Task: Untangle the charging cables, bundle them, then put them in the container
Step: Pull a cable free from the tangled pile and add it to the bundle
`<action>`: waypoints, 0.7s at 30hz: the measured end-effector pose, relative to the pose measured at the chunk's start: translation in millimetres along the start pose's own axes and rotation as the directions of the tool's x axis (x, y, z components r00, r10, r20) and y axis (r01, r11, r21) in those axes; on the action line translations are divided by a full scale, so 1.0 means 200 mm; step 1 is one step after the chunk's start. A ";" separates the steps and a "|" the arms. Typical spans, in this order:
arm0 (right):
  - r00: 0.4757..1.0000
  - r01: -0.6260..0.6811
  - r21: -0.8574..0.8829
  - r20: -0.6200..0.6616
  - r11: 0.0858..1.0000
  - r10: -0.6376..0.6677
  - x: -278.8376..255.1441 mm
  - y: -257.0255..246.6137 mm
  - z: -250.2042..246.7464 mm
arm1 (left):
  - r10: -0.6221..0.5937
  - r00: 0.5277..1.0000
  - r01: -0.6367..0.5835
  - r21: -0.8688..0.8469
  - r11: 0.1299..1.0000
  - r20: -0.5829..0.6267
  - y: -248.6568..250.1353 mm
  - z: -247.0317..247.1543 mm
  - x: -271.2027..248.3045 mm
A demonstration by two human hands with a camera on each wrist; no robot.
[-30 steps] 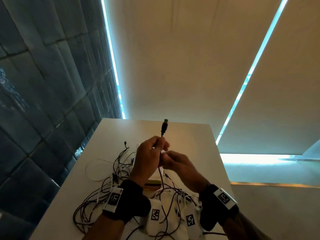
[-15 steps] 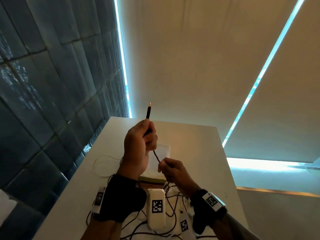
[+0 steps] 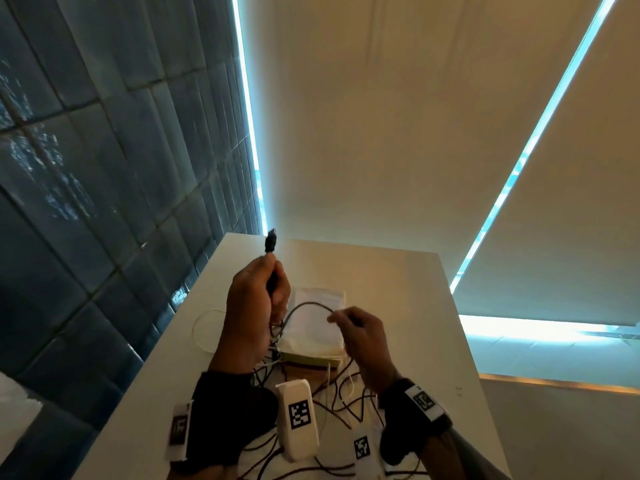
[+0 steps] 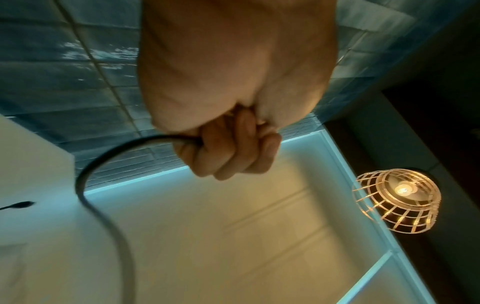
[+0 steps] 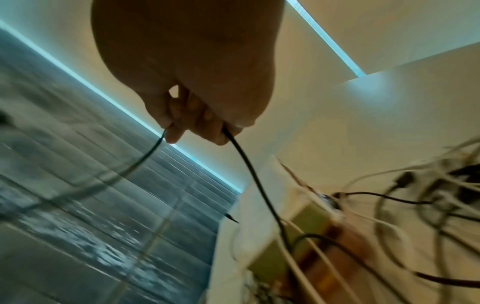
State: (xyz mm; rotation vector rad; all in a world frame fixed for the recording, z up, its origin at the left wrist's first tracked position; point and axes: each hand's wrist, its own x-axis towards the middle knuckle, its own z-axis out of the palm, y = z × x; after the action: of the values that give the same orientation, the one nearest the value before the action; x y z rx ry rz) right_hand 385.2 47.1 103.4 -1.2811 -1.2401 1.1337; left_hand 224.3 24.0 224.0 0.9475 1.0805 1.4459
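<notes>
My left hand [image 3: 266, 289] is raised over the table and grips a black cable [image 3: 304, 304] just below its plug [image 3: 270, 240], which sticks up past the fingers. From there the cable arcs right to my right hand [image 3: 341, 318], which pinches it between thumb and fingers. In the left wrist view the fingers [image 4: 228, 152] are curled round the black cable [image 4: 88, 174]. The right wrist view has the black cable [image 5: 249, 164] leaving my fingertips [image 5: 207, 131] on both sides. A tangle of black and white cables [image 3: 332, 403] lies on the table under both wrists. A light container [image 3: 311, 327] sits behind my hands.
The white table [image 3: 415, 306] ends at a dark tiled wall [image 3: 104, 202] on the left and drops off on the right. A thin white cable loop [image 3: 204, 327] lies left of the container. A wire-cage lamp [image 4: 394, 199] glows in the left wrist view.
My right hand has slid right along the black cable, away from the left hand, so a loop now arcs between them. The left hand still holds the plug end upright.
</notes>
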 end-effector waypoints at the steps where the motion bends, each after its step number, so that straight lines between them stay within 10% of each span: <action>1: 0.999 0.032 0.064 -0.009 0.997 -0.031 0.00 -0.07 0.00 | -0.044 0.998 0.046 0.050 0.998 -0.035 -0.04 -0.01 0.00; 9: 0.931 0.218 0.236 0.241 0.947 -0.275 -0.12 -0.32 0.00 | -0.243 0.969 0.246 -0.227 0.942 0.043 -0.11 -0.01 -0.04; 17: 0.859 0.027 0.096 0.508 0.995 -0.073 -0.21 -0.22 -0.03 | -0.133 0.972 0.199 -0.378 0.904 0.194 -0.10 0.01 -0.06; 21: 0.895 0.025 0.010 0.446 1.000 -0.027 -0.19 -0.08 -0.03 | -0.024 0.980 0.097 -0.378 0.921 0.195 -0.09 0.02 -0.05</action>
State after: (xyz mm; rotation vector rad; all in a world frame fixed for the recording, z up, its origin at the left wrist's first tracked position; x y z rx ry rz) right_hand 388.9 9.2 119.2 -1.0244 -1.5811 1.4631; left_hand 234.4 15.8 207.6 0.7401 0.6469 1.4192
